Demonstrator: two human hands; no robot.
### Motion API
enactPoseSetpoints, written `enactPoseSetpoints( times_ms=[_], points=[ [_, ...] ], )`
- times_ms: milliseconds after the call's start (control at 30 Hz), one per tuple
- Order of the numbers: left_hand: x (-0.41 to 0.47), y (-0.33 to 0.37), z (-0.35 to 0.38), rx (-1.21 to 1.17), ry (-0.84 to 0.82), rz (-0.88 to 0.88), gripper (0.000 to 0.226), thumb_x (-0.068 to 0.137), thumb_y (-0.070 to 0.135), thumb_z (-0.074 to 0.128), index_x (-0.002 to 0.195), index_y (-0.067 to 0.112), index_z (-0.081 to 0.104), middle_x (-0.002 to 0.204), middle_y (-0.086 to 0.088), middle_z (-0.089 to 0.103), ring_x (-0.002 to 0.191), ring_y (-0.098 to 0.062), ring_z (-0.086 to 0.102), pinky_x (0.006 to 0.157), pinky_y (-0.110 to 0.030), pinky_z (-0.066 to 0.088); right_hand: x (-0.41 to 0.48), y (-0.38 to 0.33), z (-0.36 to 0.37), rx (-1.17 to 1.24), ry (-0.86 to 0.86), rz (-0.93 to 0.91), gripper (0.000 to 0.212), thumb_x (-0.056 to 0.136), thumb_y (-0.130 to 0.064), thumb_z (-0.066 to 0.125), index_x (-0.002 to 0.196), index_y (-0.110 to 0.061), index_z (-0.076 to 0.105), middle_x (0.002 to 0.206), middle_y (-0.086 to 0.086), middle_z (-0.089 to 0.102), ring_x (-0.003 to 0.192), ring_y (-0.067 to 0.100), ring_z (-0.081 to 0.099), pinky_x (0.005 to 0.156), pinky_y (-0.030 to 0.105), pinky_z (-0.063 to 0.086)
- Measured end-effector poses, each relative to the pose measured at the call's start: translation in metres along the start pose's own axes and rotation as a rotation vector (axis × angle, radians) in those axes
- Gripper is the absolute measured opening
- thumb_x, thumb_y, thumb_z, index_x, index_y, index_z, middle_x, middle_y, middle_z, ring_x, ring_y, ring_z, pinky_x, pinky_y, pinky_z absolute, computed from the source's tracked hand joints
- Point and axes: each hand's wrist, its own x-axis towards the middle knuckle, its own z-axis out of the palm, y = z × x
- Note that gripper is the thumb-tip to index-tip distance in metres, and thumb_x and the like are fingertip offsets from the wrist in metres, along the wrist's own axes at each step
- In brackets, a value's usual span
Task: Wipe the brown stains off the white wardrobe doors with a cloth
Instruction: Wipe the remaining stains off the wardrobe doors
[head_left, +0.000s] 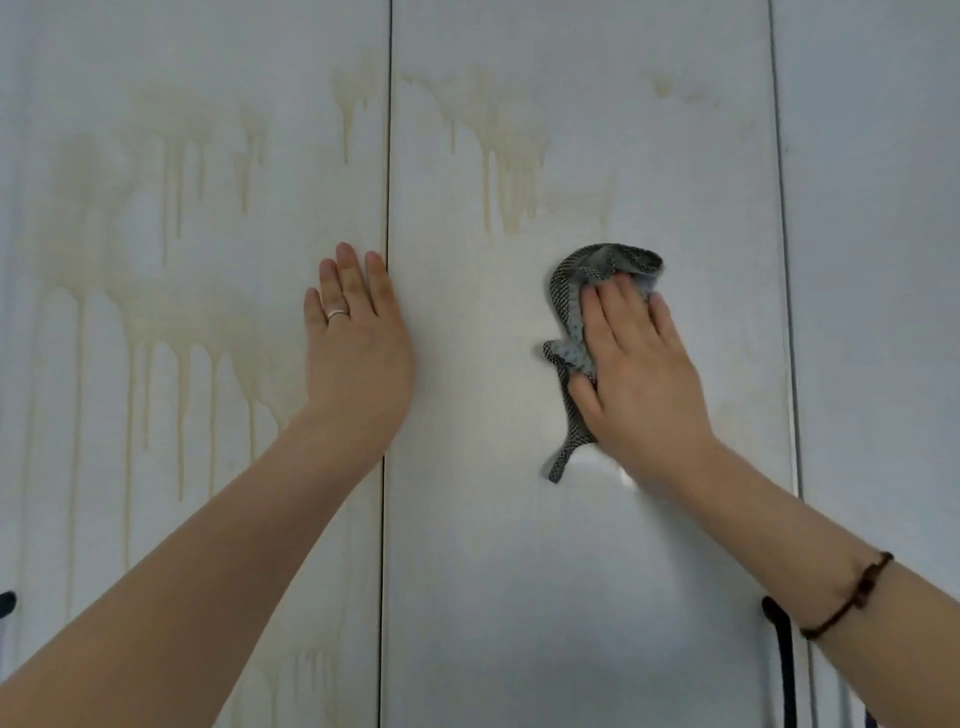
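**Cloth pressed flat on the middle door, below the drips**

The cloth (570, 306) is a crumpled grey rag with a fine checked weave. It is bunched at the top and trails to a thin tail at the bottom. It lies against the middle door (519, 571), and the right hand (641, 369) pins it there. The fingers are straight and slightly spread over the fabric, pressing rather than gripping.

Just above the cloth, a cluster of pale brown stains (511, 171) runs down in narrow streaks. A fainter smudge sits toward that door's top right.

The left hand (356, 343) lies flat with its fingers straight and close together. It holds nothing and rests on the right edge of the left door (218, 67), with the palm across the seam (387, 156). That door carries the heavier staining (156, 317): wide blotches with many long drips.

Three smooth, matte white doors show, parted by two dark vertical seams. The third door (883, 260) is on the right.

One silver ring (337, 314) is on the left hand. One dark cord bracelet (852, 597) circles the right forearm. Two black handles are partly in view, one (784, 660) low on the right and one (6, 603) at the left edge.
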Motion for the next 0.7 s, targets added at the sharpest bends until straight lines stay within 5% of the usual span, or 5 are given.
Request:
enactPoseSetpoints(
  times_ms=[67, 167, 300, 567, 700],
  points=[
    [-0.001, 0.003, -0.002, 0.0, -0.004, -0.021, 0.069, 0.1, 0.006, 0.027, 0.152, -0.007, -0.018, 0.161, -0.031, -0.012, 0.152, -0.044, 0.0, 0.124, -0.051, 0.011, -0.027, -0.023, 0.009, 0.037, 0.031, 0.063, 0.069, 0.093, -0.032, 0.045, 0.148, 0.009, 0.035, 0.153, 0.028, 0.035, 0.146, 0.042, 0.028, 0.123, 0.052, 0.014],
    [-0.002, 0.005, -0.001, -0.016, 0.014, -0.023, 0.066, 0.102, 0.005, 0.025, 0.153, -0.007, -0.014, 0.161, -0.031, -0.009, 0.152, -0.044, 0.002, 0.123, -0.053, 0.012, -0.104, -0.068, 0.021, 0.1, -0.053, -0.189, 0.069, 0.086, -0.028, 0.066, 0.141, 0.009, 0.048, 0.144, 0.029, 0.048, 0.134, 0.046, 0.045, 0.122, 0.053, 0.019],
    [-0.001, 0.019, -0.003, -0.072, 0.007, -0.08, 0.066, 0.1, 0.004, 0.026, 0.152, -0.011, -0.011, 0.161, -0.033, -0.006, 0.151, -0.045, 0.003, 0.123, -0.053, 0.014, -0.122, -0.045, 0.017, 0.056, -0.156, -0.462, 0.061, 0.091, -0.038, 0.055, 0.14, -0.001, 0.054, 0.141, 0.016, 0.055, 0.127, 0.034, 0.054, 0.118, 0.052, 0.029],
    [0.001, 0.031, 0.001, -0.114, 0.013, -0.14, 0.064, 0.099, 0.0, 0.027, 0.149, -0.017, -0.008, 0.158, -0.039, -0.003, 0.149, -0.049, 0.006, 0.122, -0.053, 0.018, -0.043, 0.071, 0.003, 0.018, 0.069, 0.432, 0.066, 0.096, -0.03, 0.029, 0.155, 0.0, 0.022, 0.162, 0.018, 0.022, 0.152, 0.031, 0.015, 0.123, 0.049, 0.012],
    [0.003, 0.036, -0.003, -0.143, -0.009, -0.175, 0.063, 0.099, 0.0, 0.027, 0.15, -0.017, -0.007, 0.158, -0.039, -0.002, 0.149, -0.05, 0.005, 0.122, -0.053, 0.019, -0.132, -0.015, 0.021, 0.087, 0.002, 0.394, 0.067, 0.094, -0.027, 0.039, 0.152, 0.005, 0.026, 0.153, 0.025, 0.032, 0.146, 0.042, 0.024, 0.124, 0.05, 0.009]
  ],
)
